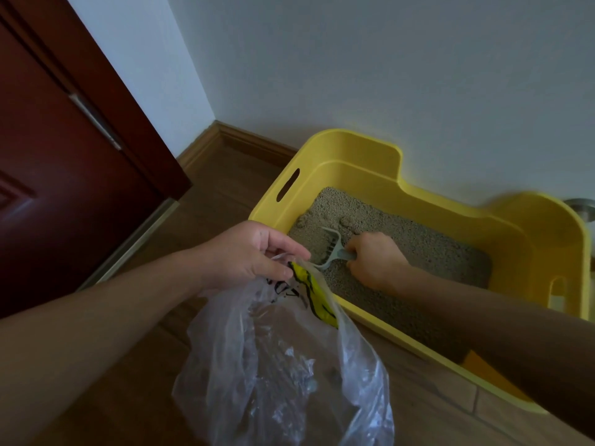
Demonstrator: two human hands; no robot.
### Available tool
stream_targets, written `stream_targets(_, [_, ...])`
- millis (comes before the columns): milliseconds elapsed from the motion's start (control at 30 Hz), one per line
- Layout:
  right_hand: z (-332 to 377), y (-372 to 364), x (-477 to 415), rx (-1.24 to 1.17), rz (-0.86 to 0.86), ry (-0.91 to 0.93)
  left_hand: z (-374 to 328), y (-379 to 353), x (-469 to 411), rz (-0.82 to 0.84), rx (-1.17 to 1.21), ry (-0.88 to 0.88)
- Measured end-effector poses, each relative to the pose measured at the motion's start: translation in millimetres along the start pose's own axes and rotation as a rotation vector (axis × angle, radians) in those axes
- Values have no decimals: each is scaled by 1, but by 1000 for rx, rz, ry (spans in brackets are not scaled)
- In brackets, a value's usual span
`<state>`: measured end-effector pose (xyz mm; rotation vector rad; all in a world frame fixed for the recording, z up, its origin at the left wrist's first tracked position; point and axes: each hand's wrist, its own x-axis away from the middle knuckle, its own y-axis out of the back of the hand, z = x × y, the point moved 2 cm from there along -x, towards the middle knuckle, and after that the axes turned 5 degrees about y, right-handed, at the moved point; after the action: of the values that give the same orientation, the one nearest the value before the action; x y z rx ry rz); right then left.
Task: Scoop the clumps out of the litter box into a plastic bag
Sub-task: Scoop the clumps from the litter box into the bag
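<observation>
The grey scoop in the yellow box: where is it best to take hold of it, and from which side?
By its short handle, coming from the right, over the litter. The scoop has its slotted head and tines pointing away toward the clumps, so the handle is the only solid part to hold; the right hand grips it there.

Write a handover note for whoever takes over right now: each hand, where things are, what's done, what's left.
Left hand pinches the top edge of the plastic bag, holding it up beside the near wall of the litter box.
Right hand grips the scoop by its handle; its head sits in the litter at the box's left end.
Clumps lie just beyond the scoop, not lifted yet.
Done: cannot tell whether the bag holds anything.
Left: scoop the clumps, tip them into the bag.
</observation>
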<state>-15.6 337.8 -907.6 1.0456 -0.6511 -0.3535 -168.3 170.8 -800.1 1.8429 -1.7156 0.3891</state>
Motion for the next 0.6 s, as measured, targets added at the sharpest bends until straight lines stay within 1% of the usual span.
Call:
stream_targets(167, [3,1,-3,50,48,-22,2,0,0,-2,12,-2])
stream_targets(300, [5,3,-5,88,48,-37,2,0,0,-1,18,-9])
stream_targets(400, [5,5,-5,116,30,-37,2,-1,1,1,20,-13])
stream_targets(500, [3,6,-4,190,0,10,2,-1,0,-4,16,-18])
stream_targets(600, [0,4,-1,191,-25,28,3,-1,0,-5,16,-20])
